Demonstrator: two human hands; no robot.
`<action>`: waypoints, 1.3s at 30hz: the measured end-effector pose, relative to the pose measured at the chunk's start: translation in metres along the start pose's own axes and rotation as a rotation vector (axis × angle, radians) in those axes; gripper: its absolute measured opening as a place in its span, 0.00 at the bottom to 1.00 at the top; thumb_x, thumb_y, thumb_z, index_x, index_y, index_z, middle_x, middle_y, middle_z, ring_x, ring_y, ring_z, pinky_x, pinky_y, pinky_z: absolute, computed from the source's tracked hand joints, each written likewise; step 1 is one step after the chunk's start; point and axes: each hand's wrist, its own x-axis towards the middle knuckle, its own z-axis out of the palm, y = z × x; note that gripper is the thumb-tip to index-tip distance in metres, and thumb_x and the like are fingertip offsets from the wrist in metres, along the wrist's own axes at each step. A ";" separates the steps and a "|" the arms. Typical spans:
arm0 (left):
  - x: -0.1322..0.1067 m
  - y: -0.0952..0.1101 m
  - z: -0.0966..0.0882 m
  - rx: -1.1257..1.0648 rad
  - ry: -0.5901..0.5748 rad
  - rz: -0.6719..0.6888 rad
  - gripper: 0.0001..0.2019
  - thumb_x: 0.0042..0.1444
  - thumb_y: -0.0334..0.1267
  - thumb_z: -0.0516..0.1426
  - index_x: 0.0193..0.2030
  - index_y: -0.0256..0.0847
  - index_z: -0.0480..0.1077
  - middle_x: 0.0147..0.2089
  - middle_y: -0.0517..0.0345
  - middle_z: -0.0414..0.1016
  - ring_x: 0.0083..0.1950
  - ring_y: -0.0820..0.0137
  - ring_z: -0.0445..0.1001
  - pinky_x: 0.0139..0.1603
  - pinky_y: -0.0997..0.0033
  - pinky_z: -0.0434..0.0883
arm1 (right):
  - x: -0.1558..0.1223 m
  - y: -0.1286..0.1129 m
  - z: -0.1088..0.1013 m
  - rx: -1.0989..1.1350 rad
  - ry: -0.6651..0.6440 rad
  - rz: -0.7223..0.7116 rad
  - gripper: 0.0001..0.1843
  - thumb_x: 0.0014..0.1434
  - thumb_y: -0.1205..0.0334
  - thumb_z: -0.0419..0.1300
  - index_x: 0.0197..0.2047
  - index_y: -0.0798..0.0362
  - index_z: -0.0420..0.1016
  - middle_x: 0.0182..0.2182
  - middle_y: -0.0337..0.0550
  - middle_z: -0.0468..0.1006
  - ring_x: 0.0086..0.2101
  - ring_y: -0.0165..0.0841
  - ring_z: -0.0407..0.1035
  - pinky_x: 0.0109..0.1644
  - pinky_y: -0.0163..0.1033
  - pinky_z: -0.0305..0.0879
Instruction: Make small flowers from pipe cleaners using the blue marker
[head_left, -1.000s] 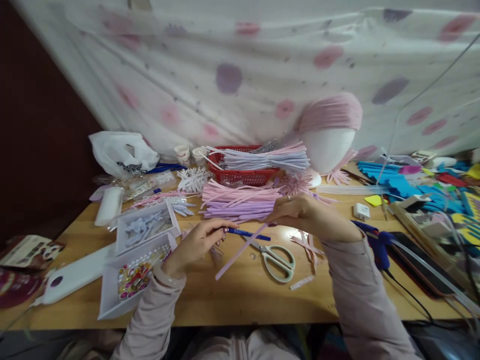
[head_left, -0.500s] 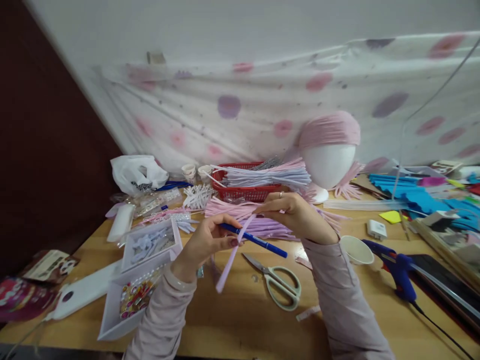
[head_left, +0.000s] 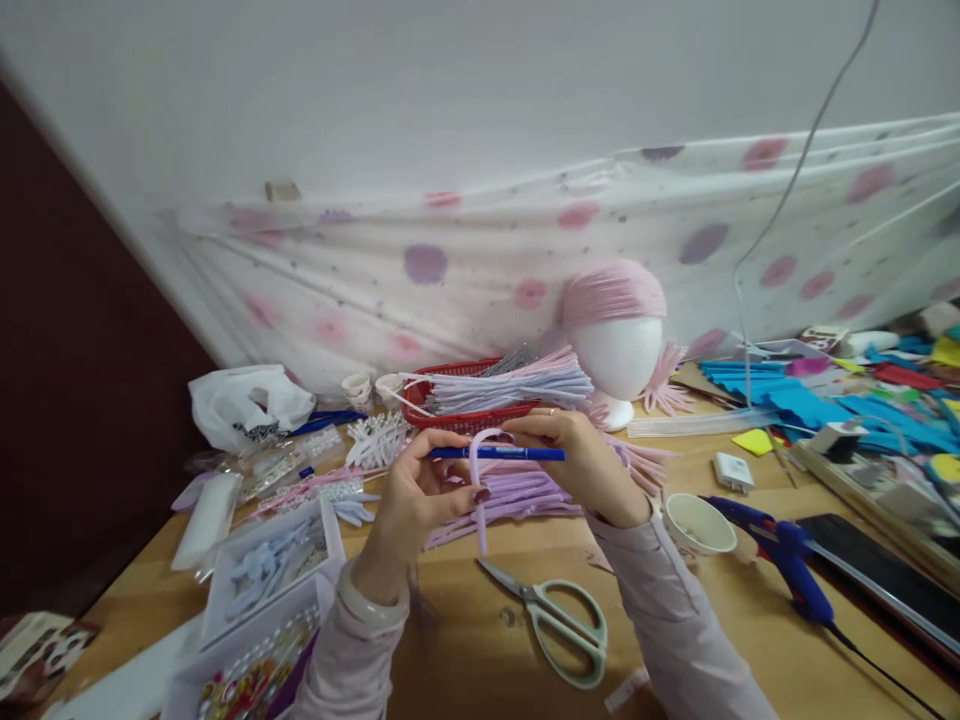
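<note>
Above the worktop point(head_left: 442, 620), the left hand point(head_left: 405, 500) clasps a blue pen point(head_left: 521, 454) and lilac strip point(head_left: 474, 467); the right hand point(head_left: 574, 455) apparently pinches the strip's upper end. One bend arches over the pen; no full coil shows.

Count, clock centred on the middle of the view. Hands, two: left hand point(head_left: 409, 500) at seven o'clock, right hand point(head_left: 577, 460) between four and five. Six o'clock: one blue pen point(head_left: 517, 454), one lilac stem point(head_left: 475, 470) crossing it. Half past five: one pair of scissors point(head_left: 566, 625). Four o'clock: one bowl point(head_left: 705, 545), one glue gun point(head_left: 780, 560), one white adapter point(head_left: 733, 472). Three o'clock: one foam head point(head_left: 619, 357). Eight o'clock: two white trays point(head_left: 333, 535). Nine o'clock: one plastic bag point(head_left: 251, 400). Piled stems point(head_left: 525, 492): uncountable.
</note>
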 end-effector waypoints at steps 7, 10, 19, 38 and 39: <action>0.019 -0.003 -0.010 0.131 0.285 0.158 0.16 0.42 0.34 0.66 0.38 0.38 0.68 0.28 0.64 0.73 0.28 0.78 0.71 0.29 0.82 0.69 | -0.006 -0.023 0.008 -0.262 -0.169 -0.040 0.14 0.61 0.69 0.55 0.25 0.53 0.75 0.21 0.40 0.76 0.23 0.28 0.66 0.28 0.33 0.52; 0.023 -0.004 -0.017 0.220 0.238 0.139 0.16 0.43 0.36 0.66 0.38 0.38 0.68 0.29 0.62 0.74 0.30 0.76 0.73 0.31 0.79 0.70 | -0.011 -0.032 0.004 -0.286 -0.251 -0.078 0.16 0.62 0.68 0.55 0.22 0.55 0.71 0.19 0.39 0.73 0.23 0.27 0.63 0.28 0.33 0.50; 0.020 -0.007 -0.010 0.575 0.140 0.155 0.08 0.51 0.36 0.61 0.38 0.37 0.71 0.36 0.57 0.75 0.31 0.74 0.73 0.32 0.78 0.71 | -0.013 -0.042 0.000 -0.107 -0.326 -0.204 0.13 0.63 0.66 0.54 0.29 0.55 0.74 0.23 0.40 0.73 0.25 0.27 0.63 0.29 0.32 0.53; 0.015 -0.004 -0.009 0.040 0.226 0.378 0.14 0.45 0.37 0.67 0.26 0.39 0.63 0.25 0.68 0.63 0.25 0.80 0.70 0.27 0.82 0.69 | 0.000 -0.019 0.011 -0.114 -0.164 -0.089 0.13 0.64 0.67 0.50 0.32 0.55 0.74 0.22 0.40 0.73 0.23 0.28 0.65 0.28 0.31 0.54; 0.015 -0.004 -0.010 0.089 0.253 0.395 0.14 0.45 0.37 0.66 0.27 0.39 0.63 0.26 0.67 0.64 0.26 0.79 0.70 0.28 0.81 0.69 | -0.001 -0.025 0.013 -0.116 -0.201 -0.100 0.13 0.64 0.67 0.50 0.32 0.55 0.73 0.22 0.40 0.73 0.23 0.27 0.64 0.28 0.31 0.54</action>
